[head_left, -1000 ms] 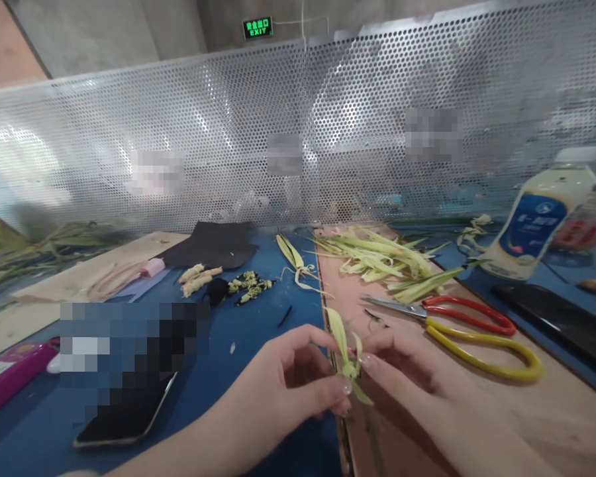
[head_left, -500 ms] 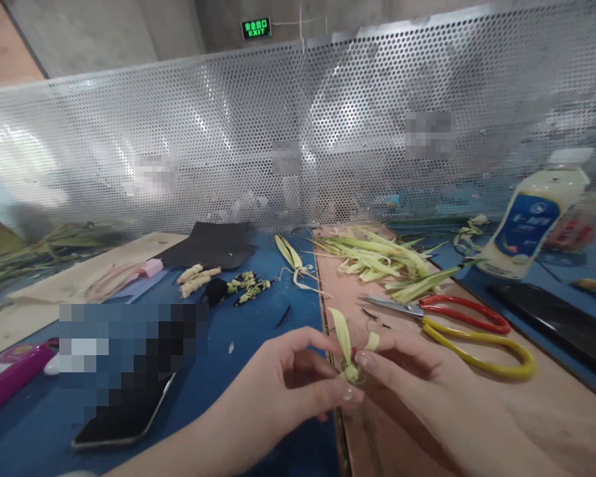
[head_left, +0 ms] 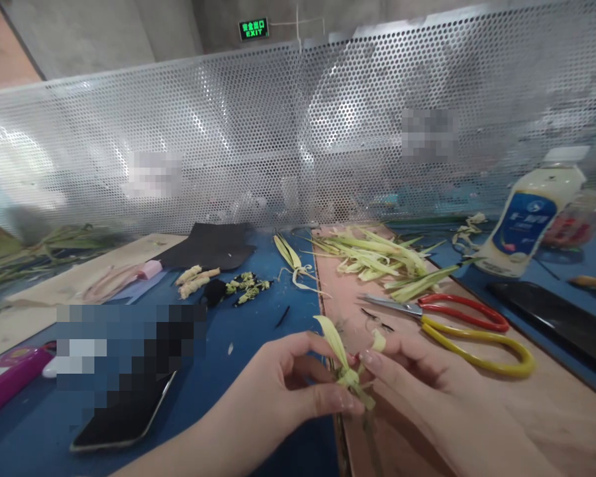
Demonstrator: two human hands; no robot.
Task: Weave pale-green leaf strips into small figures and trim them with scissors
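Between my two hands is a small knotted piece of pale green leaf strip [head_left: 348, 377], one broad end sticking up and a short end hanging below the knot. My left hand [head_left: 302, 384] pinches it from the left, thumb below and forefinger above. From the right, my right hand [head_left: 407, 371] is closed with thumb and forefinger on a strip whose pale end [head_left: 378, 340] shows above the fingers. Just beyond my right hand lie scissors [head_left: 420, 311] with one red and one yellow handle, on the wooden board [head_left: 338, 278].
A pile of green leaf strips [head_left: 377, 255] lies at the board's far end. On the blue table stand a milky bottle [head_left: 524, 215] at right and a phone [head_left: 129, 411] at left. Braided pieces [head_left: 248, 286] and black paper [head_left: 208, 245] lie farther back, before a perforated metal screen [head_left: 248, 132].
The upright leaf end now leans further left, and a short end has come out below the knot. Both hands keep nearly the same place and grip.
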